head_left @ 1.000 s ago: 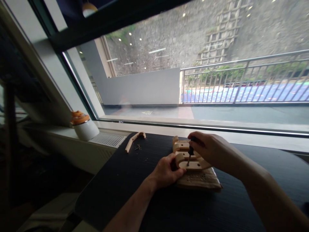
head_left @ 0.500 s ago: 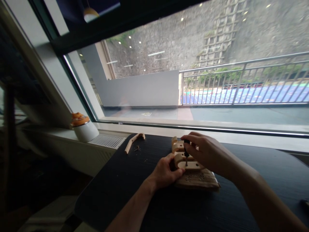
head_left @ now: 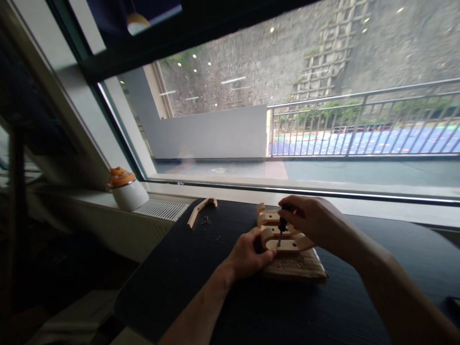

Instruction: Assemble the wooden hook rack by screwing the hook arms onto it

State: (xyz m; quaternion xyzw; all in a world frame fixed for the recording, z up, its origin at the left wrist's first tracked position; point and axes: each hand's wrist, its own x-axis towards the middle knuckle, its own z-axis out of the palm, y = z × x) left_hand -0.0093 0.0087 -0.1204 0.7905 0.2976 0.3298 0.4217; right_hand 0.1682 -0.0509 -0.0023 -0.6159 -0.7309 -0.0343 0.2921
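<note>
Where hooks curl, they're rounded; all are pale.

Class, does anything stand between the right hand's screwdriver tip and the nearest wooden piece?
Nothing visible does. The screwdriver reaches the nearest wooden piece, though any screw beneath is too small to see. The left hand grips alongside.

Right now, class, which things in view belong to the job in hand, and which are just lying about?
Job:
screwdriver, in the right hand
hooks, held by the left hand
board under them
probably the loose hook and small bits

Lying about:
orange-topped jar
dark object, right edge, unclear
</note>
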